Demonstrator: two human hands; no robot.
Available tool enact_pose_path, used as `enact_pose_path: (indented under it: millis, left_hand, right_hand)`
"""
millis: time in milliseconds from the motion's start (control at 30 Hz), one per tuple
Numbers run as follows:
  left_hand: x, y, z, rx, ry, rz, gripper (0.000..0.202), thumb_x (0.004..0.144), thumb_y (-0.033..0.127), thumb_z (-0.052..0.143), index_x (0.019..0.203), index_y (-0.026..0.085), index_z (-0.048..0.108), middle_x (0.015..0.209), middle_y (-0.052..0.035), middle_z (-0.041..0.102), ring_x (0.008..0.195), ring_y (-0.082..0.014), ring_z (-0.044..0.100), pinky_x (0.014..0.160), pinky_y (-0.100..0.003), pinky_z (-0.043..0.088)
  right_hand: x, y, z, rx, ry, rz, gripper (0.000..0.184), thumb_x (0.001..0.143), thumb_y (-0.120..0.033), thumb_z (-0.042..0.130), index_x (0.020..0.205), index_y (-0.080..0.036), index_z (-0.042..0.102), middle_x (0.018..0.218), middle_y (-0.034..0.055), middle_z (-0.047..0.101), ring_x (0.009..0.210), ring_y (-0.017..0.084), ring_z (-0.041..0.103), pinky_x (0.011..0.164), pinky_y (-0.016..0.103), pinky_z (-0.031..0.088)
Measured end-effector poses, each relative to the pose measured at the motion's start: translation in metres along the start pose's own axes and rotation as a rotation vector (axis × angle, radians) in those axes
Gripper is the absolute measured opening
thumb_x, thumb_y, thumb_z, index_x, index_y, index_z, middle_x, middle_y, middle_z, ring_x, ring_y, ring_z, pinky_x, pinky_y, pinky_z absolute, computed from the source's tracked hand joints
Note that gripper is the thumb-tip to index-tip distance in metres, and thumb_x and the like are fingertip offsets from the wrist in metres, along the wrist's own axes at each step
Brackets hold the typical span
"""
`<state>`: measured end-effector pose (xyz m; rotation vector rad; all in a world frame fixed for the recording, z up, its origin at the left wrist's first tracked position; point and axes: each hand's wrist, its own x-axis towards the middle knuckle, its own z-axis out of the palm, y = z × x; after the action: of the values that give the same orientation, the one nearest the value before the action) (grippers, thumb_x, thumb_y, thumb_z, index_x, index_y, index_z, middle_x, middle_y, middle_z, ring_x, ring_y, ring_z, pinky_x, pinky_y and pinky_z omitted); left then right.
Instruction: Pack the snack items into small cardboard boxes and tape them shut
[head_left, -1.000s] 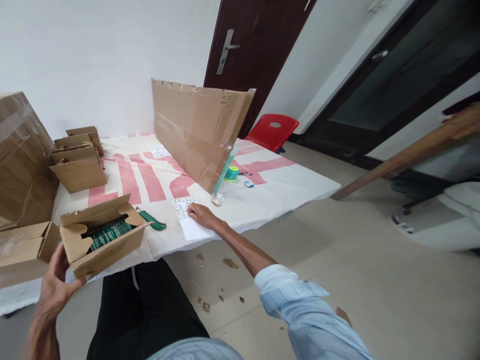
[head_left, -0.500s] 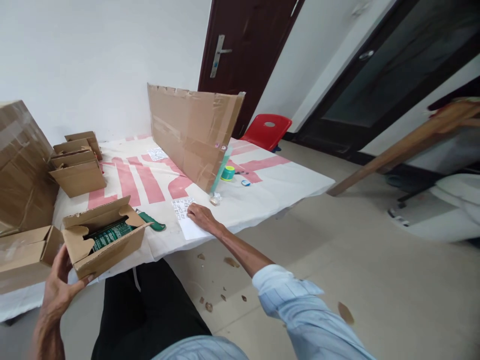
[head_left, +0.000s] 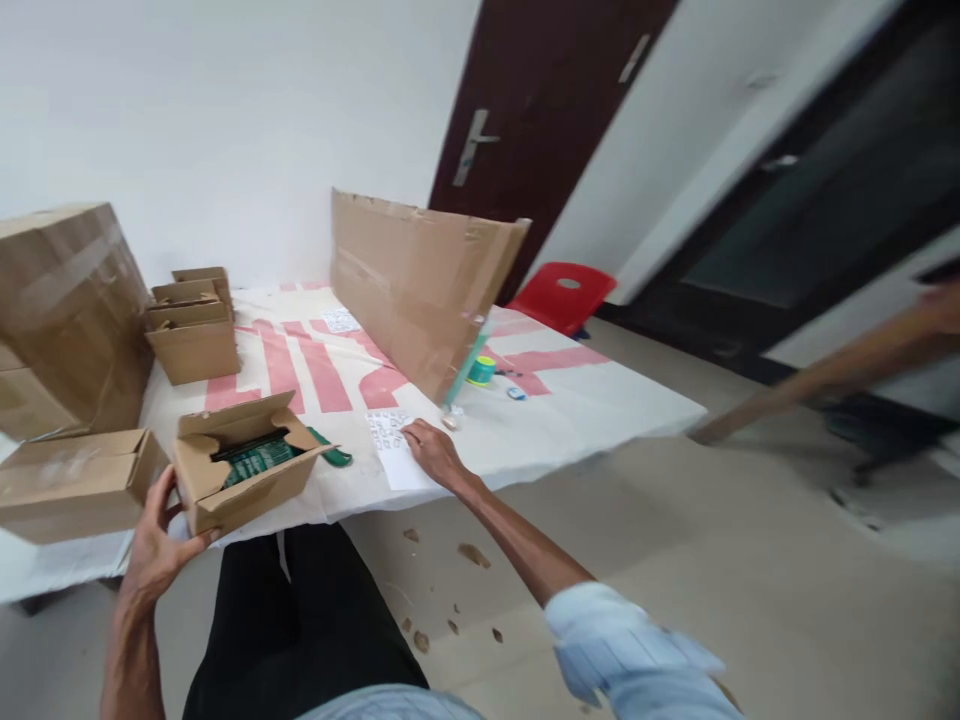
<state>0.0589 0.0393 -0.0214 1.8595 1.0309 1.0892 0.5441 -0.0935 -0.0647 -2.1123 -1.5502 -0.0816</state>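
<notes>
My left hand [head_left: 155,545] grips the near end of a small open cardboard box [head_left: 241,473] that rests on the table edge; green printed packs show inside it. My right hand [head_left: 433,452] reaches across to a white sticker sheet [head_left: 395,450] on the table, fingertips curled and pressed on its printed squares. A green-handled tool [head_left: 331,452] lies between the box and the sheet.
The table wears a white cloth with red markings [head_left: 322,375]. A tall cardboard panel [head_left: 416,285] stands upright across it. Closed small boxes [head_left: 193,335] and big cartons [head_left: 67,310] sit left. A tape roll [head_left: 481,371] and red stool [head_left: 564,297] lie beyond. Cardboard scraps litter the floor.
The camera has swung left, so everything sits further right in view. Both hands keep their places on the box and the sticker sheet.
</notes>
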Motion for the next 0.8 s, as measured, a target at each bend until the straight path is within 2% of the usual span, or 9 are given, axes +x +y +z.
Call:
enact_pose_path:
  millis: [100, 167, 233, 367, 467, 600, 700, 800]
  left_hand:
    - [-0.012, 0.011, 0.004, -0.002, -0.046, 0.007, 0.114, 0.064, 0.044, 0.097, 0.163, 0.025, 0.042, 0.164, -0.0159, 0.045, 0.154, -0.0421, 0.046, 0.114, -0.051, 0.056]
    - [-0.017, 0.022, 0.008, 0.029, -0.039, 0.032, 0.112, 0.064, 0.038, 0.094, 0.162, 0.026, 0.042, 0.164, -0.0149, 0.042, 0.152, -0.0407, 0.046, 0.111, -0.050, 0.057]
    - [-0.020, 0.033, 0.012, 0.069, -0.041, 0.050, 0.113, 0.063, 0.033, 0.094, 0.163, 0.025, 0.041, 0.161, -0.0153, 0.043, 0.149, -0.0395, 0.048, 0.111, -0.050, 0.057]
    - [-0.024, 0.051, 0.022, 0.129, -0.021, 0.108, 0.117, 0.061, 0.028, 0.095, 0.164, 0.023, 0.040, 0.157, -0.0161, 0.046, 0.149, -0.0405, 0.046, 0.121, -0.055, 0.047]
    - [-0.025, 0.058, 0.031, 0.165, -0.001, 0.140, 0.120, 0.059, 0.027, 0.096, 0.164, 0.023, 0.039, 0.157, -0.0165, 0.045, 0.150, -0.0419, 0.045, 0.125, -0.058, 0.043]
    - [-0.025, 0.065, 0.041, 0.194, 0.015, 0.154, 0.120, 0.060, 0.024, 0.094, 0.166, 0.023, 0.037, 0.159, -0.0166, 0.045, 0.152, -0.0416, 0.044, 0.126, -0.057, 0.042]
    - [-0.025, 0.070, 0.045, 0.203, 0.017, 0.144, 0.120, 0.060, 0.023, 0.094, 0.166, 0.022, 0.037, 0.160, -0.0182, 0.044, 0.153, -0.0418, 0.043, 0.128, -0.058, 0.040]
    - [-0.025, 0.073, 0.049, 0.196, 0.025, 0.156, 0.120, 0.060, 0.024, 0.095, 0.165, 0.021, 0.037, 0.160, -0.0195, 0.045, 0.153, -0.0428, 0.043, 0.128, -0.060, 0.038]
  right_hand:
    - [0.000, -0.026, -0.013, 0.089, 0.092, -0.110, 0.031, 0.101, -0.021, 0.043, 0.098, -0.020, 0.074, 0.097, 0.0114, 0.076, 0.092, 0.025, 0.071, 0.087, 0.037, 0.057]
    - [0.006, -0.055, -0.027, 0.274, 0.251, -0.233, 0.025, 0.102, -0.030, 0.051, 0.095, -0.021, 0.074, 0.092, 0.0086, 0.076, 0.083, 0.023, 0.070, 0.080, 0.037, 0.057]
    - [0.011, -0.095, -0.050, 0.393, 0.312, -0.333, 0.021, 0.103, -0.032, 0.057, 0.096, -0.022, 0.075, 0.091, 0.0066, 0.076, 0.078, 0.022, 0.068, 0.076, 0.036, 0.057]
    - [0.015, -0.187, -0.102, 0.481, 0.290, -0.589, 0.017, 0.104, -0.027, 0.060, 0.100, -0.024, 0.076, 0.094, 0.0065, 0.076, 0.089, 0.023, 0.071, 0.081, 0.038, 0.059]
    - [0.017, -0.245, -0.122, 0.421, 0.200, -0.807, 0.019, 0.105, -0.019, 0.058, 0.103, -0.024, 0.077, 0.100, 0.0080, 0.077, 0.095, 0.023, 0.070, 0.085, 0.040, 0.059]
    - [0.025, -0.295, -0.115, 0.109, -0.025, -1.020, 0.028, 0.105, -0.012, 0.052, 0.093, -0.019, 0.076, 0.095, 0.0097, 0.073, 0.096, 0.024, 0.065, 0.089, 0.039, 0.054]
    - [0.031, -0.317, -0.100, -0.174, -0.222, -1.027, 0.022, 0.102, -0.010, 0.057, 0.093, -0.016, 0.076, 0.097, 0.0114, 0.072, 0.098, 0.025, 0.063, 0.091, 0.037, 0.050]
    - [0.035, -0.327, -0.091, -0.340, -0.334, -0.981, 0.020, 0.102, -0.011, 0.058, 0.099, -0.014, 0.078, 0.105, 0.0144, 0.072, 0.105, 0.026, 0.062, 0.095, 0.038, 0.048]
